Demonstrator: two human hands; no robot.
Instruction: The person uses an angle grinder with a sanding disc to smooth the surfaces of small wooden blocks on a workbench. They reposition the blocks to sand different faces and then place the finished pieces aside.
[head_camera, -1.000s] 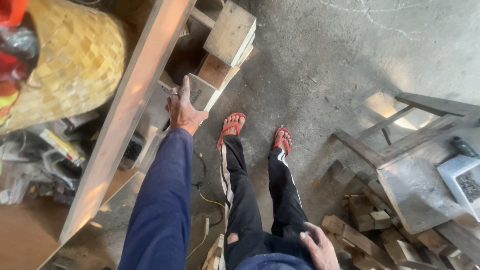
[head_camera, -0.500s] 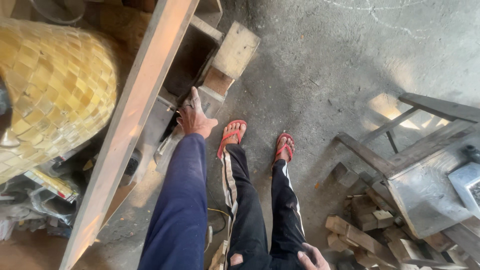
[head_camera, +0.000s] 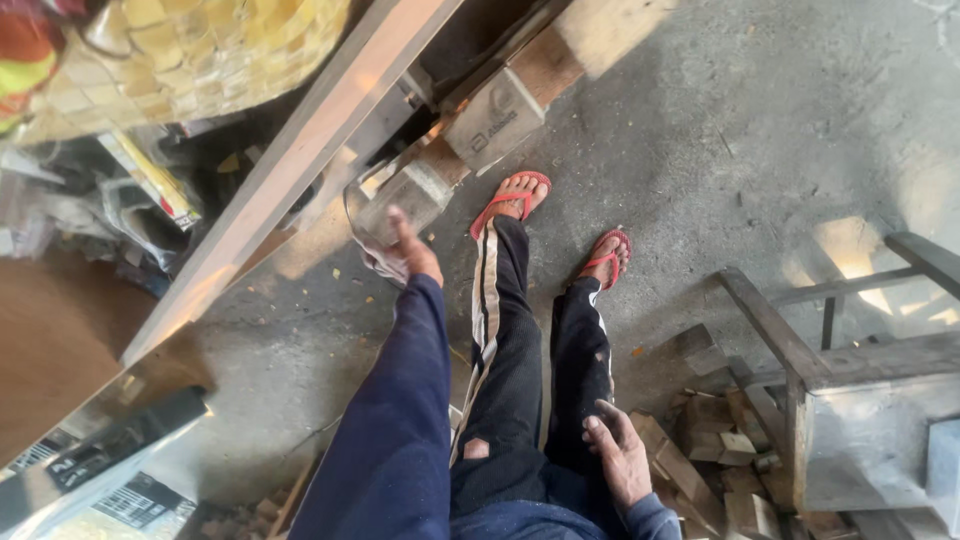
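Grey metal block (head_camera: 400, 200) at the near end of a wooden post (head_camera: 530, 75), low over the concrete floor (head_camera: 760, 130), just beside a long pale board (head_camera: 300, 170) slanting across the left. Left hand (head_camera: 408, 255) stretched out to that block in a dark blue sleeve (head_camera: 390, 430), fingers apparently curled round its lower edge, though blur hides the grip, so clenched or loose cannot be told. Second grey block (head_camera: 495, 118) further up the post. Right hand (head_camera: 618, 460) resting flat on the right thigh, fingers spread and relaxed, holding nothing. Dark trousers (head_camera: 510, 350) with a pale side stripe, red sandals (head_camera: 515, 195) on both feet, planted on the floor. Wood offcuts (head_camera: 700, 440) heaped just right of the right leg, beside a worn wooden stool (head_camera: 860, 400). Woven yellow basket (head_camera: 190, 50) at upper left, above a clutter of bags and wrappers (head_camera: 140, 190). Brown tabletop (head_camera: 50, 340) at the left edge.
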